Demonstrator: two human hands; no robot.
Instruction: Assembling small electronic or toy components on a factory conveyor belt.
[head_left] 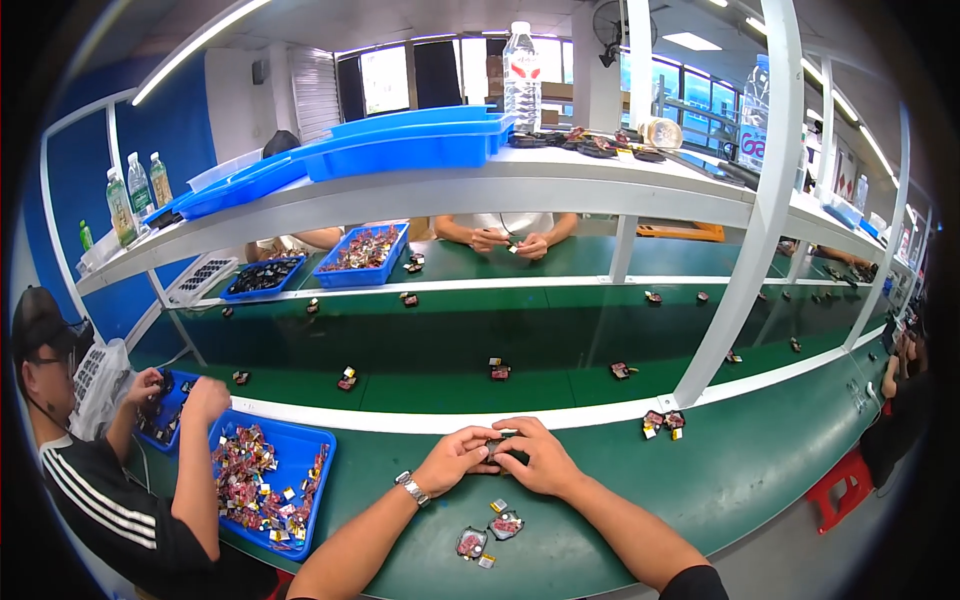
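Observation:
My left hand (452,462), with a metal watch at the wrist, and my right hand (542,462) meet over the green bench. Between their fingertips is a small dark electronic part (492,455), mostly covered by the fingers. Closer to me lie two small electronic assemblies, one clear-cased with red inside (471,543) and one dark-rimmed (507,525), each with a white and yellow tab beside it. Left of my arm, a blue tray (328,445) holds many small red circuit boards with white and yellow tabs.
Beyond a white rail, a green conveyor belt (430,375) carries several spaced assemblies. Two more assemblies (663,424) rest by a white post (735,250). At left a co-worker (120,490) reaches into another blue tray (165,425). Overhead, a shelf (400,190) bears blue trays and bottles.

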